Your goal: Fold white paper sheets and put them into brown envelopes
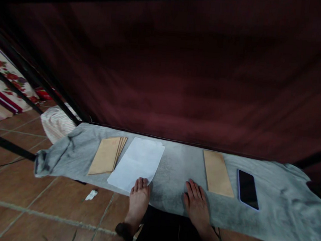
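My left hand (139,196), with a dark band on its wrist, is at the near right corner of a stack of white paper sheets (140,162). Its fingers are bent and close together over that corner; the thumb is mostly hidden. My right hand (196,202) lies flat on the grey cloth (180,167), fingers stretched out and nothing in them. Just beyond it, to the right, lies a single brown envelope (218,173). Several more brown envelopes (105,156) lie overlapped in a fanned pile left of the paper.
A smartphone (248,189) with a pale purple edge lies on the right. Dark red fabric (175,80) hangs behind the cloth-covered surface. Black metal bars (6,144) stand at the left. Crumpled white tissue (91,194) lies on the tiled floor (57,205).
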`<state>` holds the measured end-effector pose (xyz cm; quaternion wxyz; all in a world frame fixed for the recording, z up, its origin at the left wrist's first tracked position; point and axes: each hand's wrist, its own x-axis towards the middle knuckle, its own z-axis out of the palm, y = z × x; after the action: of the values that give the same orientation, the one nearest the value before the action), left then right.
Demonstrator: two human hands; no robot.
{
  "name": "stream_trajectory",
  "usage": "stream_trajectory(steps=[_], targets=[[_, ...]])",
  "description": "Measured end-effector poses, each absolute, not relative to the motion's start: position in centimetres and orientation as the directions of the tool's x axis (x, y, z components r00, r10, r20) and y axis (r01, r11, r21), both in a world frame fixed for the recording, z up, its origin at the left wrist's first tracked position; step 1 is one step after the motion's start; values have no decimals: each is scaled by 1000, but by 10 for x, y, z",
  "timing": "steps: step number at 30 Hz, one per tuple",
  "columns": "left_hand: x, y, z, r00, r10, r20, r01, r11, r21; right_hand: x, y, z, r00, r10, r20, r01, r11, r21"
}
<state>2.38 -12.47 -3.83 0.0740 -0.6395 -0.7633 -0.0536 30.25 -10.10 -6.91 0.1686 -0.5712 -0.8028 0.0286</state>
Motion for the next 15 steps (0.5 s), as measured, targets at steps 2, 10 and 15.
stream_trajectory(steps=[2, 10, 15], targets=[[26, -124, -26, -151, 976, 158, 989, 150, 16, 303, -101, -69, -294, 927, 234, 910, 346, -228], [79, -121, 4, 40, 976, 216, 997, -54, 59, 304, -100, -68, -265, 932, 246, 882, 338, -329], [154, -127, -15, 263, 924, 279, 948, -301, 102, 316, -91, -70, -160, 959, 234, 726, 275, -631]])
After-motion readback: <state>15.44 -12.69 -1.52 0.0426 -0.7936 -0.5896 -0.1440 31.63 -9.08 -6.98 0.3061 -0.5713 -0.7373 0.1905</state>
